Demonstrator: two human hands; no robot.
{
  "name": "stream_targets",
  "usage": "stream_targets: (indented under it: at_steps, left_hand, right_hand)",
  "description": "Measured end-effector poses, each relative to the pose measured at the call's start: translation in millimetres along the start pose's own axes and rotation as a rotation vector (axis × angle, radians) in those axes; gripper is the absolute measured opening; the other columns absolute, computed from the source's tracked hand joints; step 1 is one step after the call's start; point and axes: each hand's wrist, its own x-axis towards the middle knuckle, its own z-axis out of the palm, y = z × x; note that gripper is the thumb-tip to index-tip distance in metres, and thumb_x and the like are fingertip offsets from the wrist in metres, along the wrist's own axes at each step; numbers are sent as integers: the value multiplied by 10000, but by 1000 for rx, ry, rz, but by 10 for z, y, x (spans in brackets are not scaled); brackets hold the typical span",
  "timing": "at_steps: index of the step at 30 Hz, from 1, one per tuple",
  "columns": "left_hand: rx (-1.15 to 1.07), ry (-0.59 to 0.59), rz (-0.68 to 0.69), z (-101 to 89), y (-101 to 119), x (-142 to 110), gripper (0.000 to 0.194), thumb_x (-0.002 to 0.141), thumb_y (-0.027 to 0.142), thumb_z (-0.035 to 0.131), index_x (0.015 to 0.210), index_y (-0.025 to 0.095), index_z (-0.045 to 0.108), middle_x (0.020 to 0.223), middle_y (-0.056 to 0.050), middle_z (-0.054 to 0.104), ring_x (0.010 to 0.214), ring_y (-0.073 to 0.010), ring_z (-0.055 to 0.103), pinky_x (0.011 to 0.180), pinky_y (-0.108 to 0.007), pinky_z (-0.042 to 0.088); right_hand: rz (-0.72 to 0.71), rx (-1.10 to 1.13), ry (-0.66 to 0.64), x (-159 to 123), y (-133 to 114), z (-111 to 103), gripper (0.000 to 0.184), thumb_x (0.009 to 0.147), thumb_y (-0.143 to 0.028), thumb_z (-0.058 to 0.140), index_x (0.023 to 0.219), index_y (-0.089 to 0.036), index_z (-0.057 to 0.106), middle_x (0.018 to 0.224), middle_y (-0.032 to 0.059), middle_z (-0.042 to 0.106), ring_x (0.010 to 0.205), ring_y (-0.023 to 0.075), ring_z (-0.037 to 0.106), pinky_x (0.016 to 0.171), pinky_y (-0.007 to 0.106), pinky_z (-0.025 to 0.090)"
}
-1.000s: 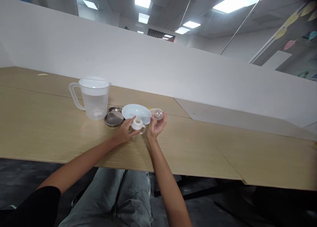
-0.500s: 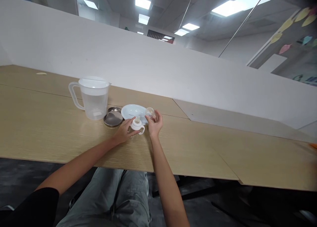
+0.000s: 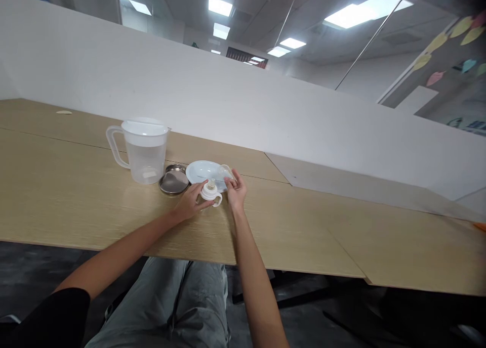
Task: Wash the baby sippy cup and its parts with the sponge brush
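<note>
A small baby bottle (image 3: 210, 191) with a white collar, a clear nipple and a white side handle stands upright on the table. My left hand (image 3: 190, 201) is closed around its left side, thumb in front and a finger behind. To its right, my right hand (image 3: 236, 190) pinches a clear, dome-shaped bottle cap (image 3: 226, 171), held tilted above the right rim of a pale oval bowl (image 3: 198, 171). The bowl lies just behind the bottle. Left of the bowl is a round shallow metal tin (image 3: 173, 180).
A large translucent pitcher (image 3: 146, 153) with a lid and a left-side handle stands behind the tin. The wooden table (image 3: 296, 226) runs to a white partition (image 3: 212, 100) topped with glass. A pale flat scrap (image 3: 64, 112) lies far left.
My right hand has tilted the clear cap and shifted it slightly left, over the bowl's edge. My left hand stays on the bottle in the same spot.
</note>
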Motion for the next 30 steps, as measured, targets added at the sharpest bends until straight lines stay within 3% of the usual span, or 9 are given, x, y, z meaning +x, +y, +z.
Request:
stream_targets:
  at_steps: [5,11,14,16,21,27,30]
  left_hand:
    - [-14,-13,-22,1,17,8,700,847,542,624,1410,179,422,1310,-165,573,1217,-289,551,1041,-457,434]
    - [-27,-34,-50,-23,57,22,690,851,534,623,1408,181,422,1310,-162,575,1217,-284,549,1043,-453,428]
    - [-29,-35,-54,-26,61,23,692,848,533,626,1407,179,423,1309,-162,576,1215,-282,549,1044,-447,426]
    - [-29,-34,-54,-26,60,24,690,845,536,628,1402,179,430,1310,-161,575,1219,-282,548,1045,-444,424]
    - [-22,-37,-51,-35,68,29,655,855,523,622,1382,177,446,1319,-157,573,1223,-278,547,1047,-440,428]
    - [-16,-31,-42,-43,80,32,651,853,512,630,1378,172,450,1312,-162,578,1219,-279,552,1043,-438,437]
    - [-22,-28,-36,-40,77,31,653,854,516,627,1376,165,451,1314,-167,576,1217,-280,553,1042,-443,437]
  right_hand:
    - [-24,-36,5,-30,-39,20,693,615,-381,773,1235,-216,514,1187,90,598,821,141,680,819,297,545]
    - [-5,-58,-37,-53,-25,34,579,613,-361,772,1127,-200,560,1200,103,607,863,181,697,810,319,565]
    - [-25,-95,-70,-48,-3,32,476,662,-352,732,1082,-178,591,1076,95,680,809,172,681,820,341,557]
    - [-57,-125,-81,-45,4,29,458,692,-340,698,1103,-164,596,1015,96,704,769,164,663,824,351,550]
    - [-113,-154,-89,-53,-4,31,552,726,-321,654,1245,-167,547,1296,169,597,828,164,660,865,366,536]
    - [-129,-246,-121,-55,38,20,614,731,-319,661,1311,-187,509,1292,156,595,943,190,669,938,380,509]
    - [-91,-275,-132,-50,65,9,616,733,-325,661,1317,-208,500,1293,145,589,844,172,678,876,369,536]
